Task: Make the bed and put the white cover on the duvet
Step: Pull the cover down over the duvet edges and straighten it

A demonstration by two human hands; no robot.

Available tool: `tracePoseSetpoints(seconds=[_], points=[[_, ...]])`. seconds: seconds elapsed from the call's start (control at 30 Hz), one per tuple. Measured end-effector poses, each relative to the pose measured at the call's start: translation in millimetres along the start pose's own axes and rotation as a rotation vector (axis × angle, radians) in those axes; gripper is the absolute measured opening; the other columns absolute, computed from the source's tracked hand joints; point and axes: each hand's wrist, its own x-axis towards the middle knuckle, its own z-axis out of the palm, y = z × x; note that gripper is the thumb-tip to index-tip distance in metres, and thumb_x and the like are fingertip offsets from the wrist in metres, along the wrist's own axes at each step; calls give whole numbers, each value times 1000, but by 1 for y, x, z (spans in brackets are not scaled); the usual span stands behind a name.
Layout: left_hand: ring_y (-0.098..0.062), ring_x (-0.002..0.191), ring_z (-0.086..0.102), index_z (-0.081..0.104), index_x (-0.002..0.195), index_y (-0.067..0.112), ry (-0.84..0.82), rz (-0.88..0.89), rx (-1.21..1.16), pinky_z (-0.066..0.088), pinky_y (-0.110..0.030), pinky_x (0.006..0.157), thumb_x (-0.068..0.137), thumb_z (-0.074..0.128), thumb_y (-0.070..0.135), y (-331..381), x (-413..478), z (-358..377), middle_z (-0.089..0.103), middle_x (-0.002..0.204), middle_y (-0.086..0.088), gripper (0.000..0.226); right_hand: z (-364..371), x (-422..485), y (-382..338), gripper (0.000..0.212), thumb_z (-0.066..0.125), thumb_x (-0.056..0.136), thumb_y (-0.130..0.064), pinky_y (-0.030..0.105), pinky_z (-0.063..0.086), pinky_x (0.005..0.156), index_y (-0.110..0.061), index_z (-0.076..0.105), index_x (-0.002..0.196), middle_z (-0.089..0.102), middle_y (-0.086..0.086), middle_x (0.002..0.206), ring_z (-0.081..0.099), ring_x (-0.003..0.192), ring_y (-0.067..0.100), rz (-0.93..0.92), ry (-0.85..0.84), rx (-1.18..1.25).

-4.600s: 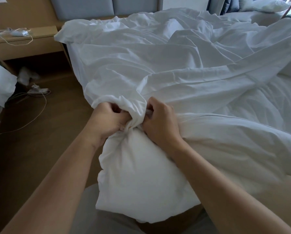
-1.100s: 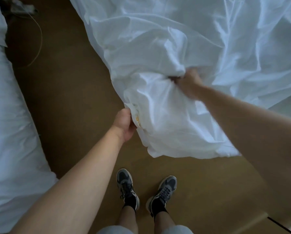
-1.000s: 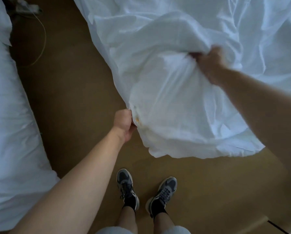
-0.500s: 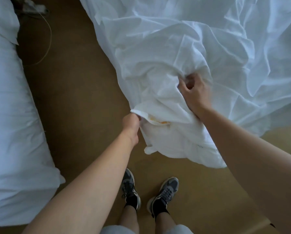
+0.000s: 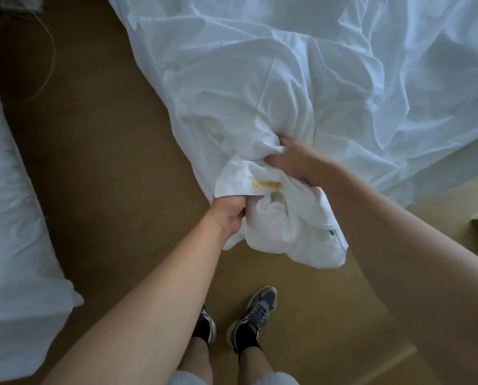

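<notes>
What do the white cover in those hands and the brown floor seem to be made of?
The white cover looks like thin woven cloth, perhaps cotton or a blend, matte: it creases sharply and bunches where the left hand and right hand grip it. The floor looks hard and smooth, evenly tan, maybe wood or laminate; no grain shows clearly.

White cover point(image 5: 287, 79) — matt, creased cloth; floor point(image 5: 107, 162) — smooth brown wood.
</notes>
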Motion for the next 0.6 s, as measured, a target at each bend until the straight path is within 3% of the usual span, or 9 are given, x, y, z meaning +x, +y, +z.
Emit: tracePoseSetpoints(seconds=[0.13,0.2,0.27,0.3,0.33,0.4,0.47,0.53,0.6], points=[[-18,100,70,72,105,17,1,-17,23,57,-40,92,89,75,15,3,-4,12,76,108,-4,17,-24,-28,9,62,80,80,-50,42,51,104,-26,60,133,69,-4,122,67,111,15,-49,-185,384],[-15,91,69,70,97,20,21,-28,40,57,-35,85,90,72,11,2,-2,16,74,99,0,11,-42,-50,16,76,82,72,-58,36,50,100,-26,52,134,64,-9,121,63,107,11,-64,-265,90],[-14,84,66,67,91,19,47,-37,49,55,-31,76,92,69,7,-1,2,19,70,92,0,12,-44,-72,34,98,84,64,-64,36,45,91,-24,41,141,52,-7,120,53,107,16,-26,-222,-423],[-15,84,65,67,90,17,61,-47,57,55,-30,74,93,67,6,-3,3,21,69,92,-1,12,-36,-77,48,87,84,68,-60,37,45,85,-21,44,135,55,-2,115,54,105,21,-32,-181,-565],[-16,84,64,66,91,15,76,-66,65,55,-28,72,94,67,6,-4,4,23,69,93,-2,10,-29,-81,61,63,80,78,-51,36,44,76,-18,50,122,59,1,106,58,100,25,-47,-120,-558],[-17,86,65,67,97,13,57,-127,118,57,-24,67,94,69,10,-7,9,26,69,100,-5,5,-21,-82,83,24,68,91,-35,36,45,64,-14,57,96,63,2,88,64,89,29,-52,-24,-348],[-15,87,65,66,99,13,-31,-164,166,58,-22,64,97,65,15,-8,7,33,69,101,-5,3,-29,-78,90,16,64,96,-28,33,51,64,-14,64,88,66,0,80,66,79,21,-60,61,-78],[-17,93,66,66,106,13,-96,-161,149,58,-25,73,101,58,21,-9,9,42,70,105,-6,12,-42,-78,82,14,65,97,-23,27,53,64,-19,69,84,68,-2,75,65,69,11,-65,119,249],[-17,88,71,66,105,11,-121,-133,90,60,-30,73,104,53,22,-7,10,57,75,97,-6,16,-55,-80,76,9,66,97,-18,41,60,76,-19,74,93,75,7,87,71,78,20,-55,91,501]])
